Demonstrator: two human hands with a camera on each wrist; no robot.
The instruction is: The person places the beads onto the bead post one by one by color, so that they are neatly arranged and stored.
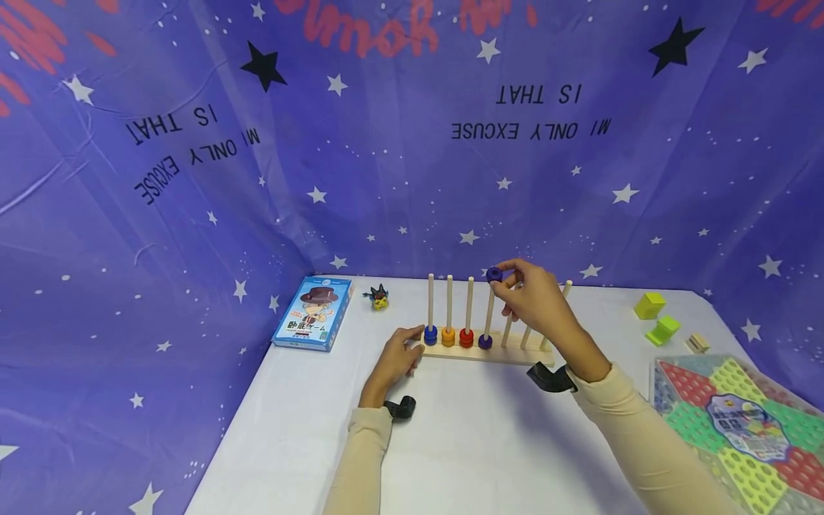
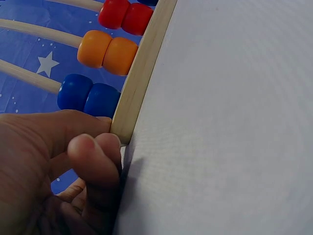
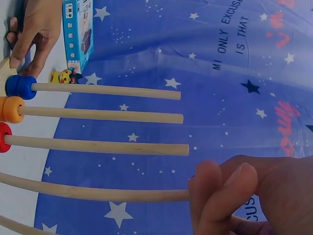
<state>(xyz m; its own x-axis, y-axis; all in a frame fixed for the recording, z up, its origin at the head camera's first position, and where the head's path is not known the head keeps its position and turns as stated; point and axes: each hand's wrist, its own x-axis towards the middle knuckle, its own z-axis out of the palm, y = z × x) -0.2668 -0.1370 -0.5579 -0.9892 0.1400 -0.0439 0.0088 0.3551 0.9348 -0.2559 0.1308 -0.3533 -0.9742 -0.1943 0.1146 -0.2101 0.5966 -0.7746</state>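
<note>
A wooden peg rack (image 1: 515, 354) with several upright pegs stands on the table. Two blue beads (image 1: 430, 335), two orange beads (image 1: 448, 337) and two red beads (image 1: 466, 338) sit on its first three pegs. One purple bead (image 1: 486, 342) is at the foot of the fourth. My right hand (image 1: 537, 297) pinches another purple bead (image 1: 494, 275) at that peg's top; the fingers hide it in the right wrist view. My left hand (image 1: 395, 360) grips the left end of the rack's base (image 2: 139, 81), beside the blue beads, between thumb and fingers.
A blue game box (image 1: 313, 313) and a small figurine (image 1: 379, 297) are at the back left. Yellow-green blocks (image 1: 663, 330), a small wooden piece (image 1: 697, 344) and a packaged colourful board (image 1: 734, 429) lie on the right. A purple starry cloth (image 1: 412, 179) hangs behind.
</note>
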